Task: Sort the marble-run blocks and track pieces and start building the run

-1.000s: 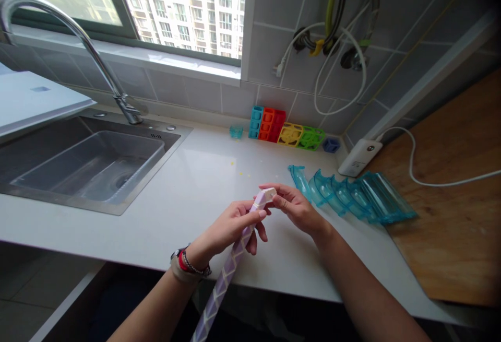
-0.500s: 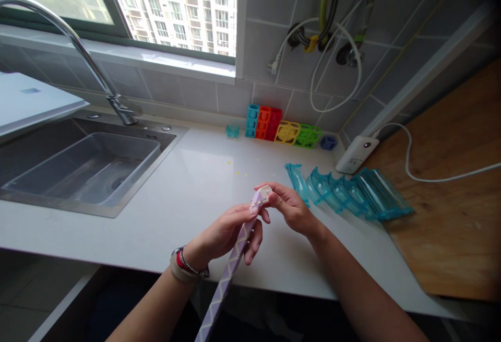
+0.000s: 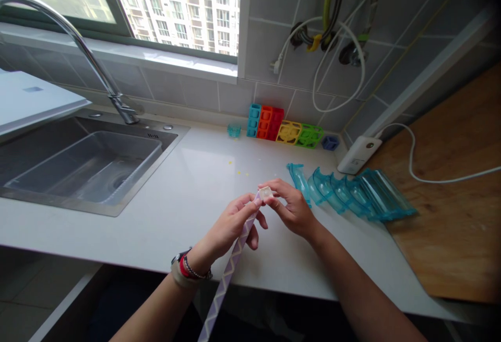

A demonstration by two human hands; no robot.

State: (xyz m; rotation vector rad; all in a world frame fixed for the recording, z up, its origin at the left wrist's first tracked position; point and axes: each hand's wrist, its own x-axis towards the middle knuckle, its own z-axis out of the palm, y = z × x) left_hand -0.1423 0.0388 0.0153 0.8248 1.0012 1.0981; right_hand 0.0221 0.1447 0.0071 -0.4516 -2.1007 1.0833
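My left hand (image 3: pixel 230 224) grips a long lilac-and-white zigzag-patterned bar (image 3: pixel 227 276) near its upper end; the bar runs down past the counter edge and out of view. My right hand (image 3: pixel 291 209) pinches a small white square cap (image 3: pixel 266 193) at the bar's top end. Both hands hover over the white countertop (image 3: pixel 188 196). Just right of my right hand lies a row of clear teal curved plastic pieces (image 3: pixel 352 190).
A steel sink (image 3: pixel 78 162) with a curved faucet (image 3: pixel 70 34) is at left. Colourful plastic blocks (image 3: pixel 285 128) stand against the tiled wall. A white adapter (image 3: pixel 359 154) with cable and a wooden board (image 3: pixel 450 185) lie at right.
My hands have stayed together at the bar's top end; my right fingers have shifted slightly on the white cap. The view has moved a little.
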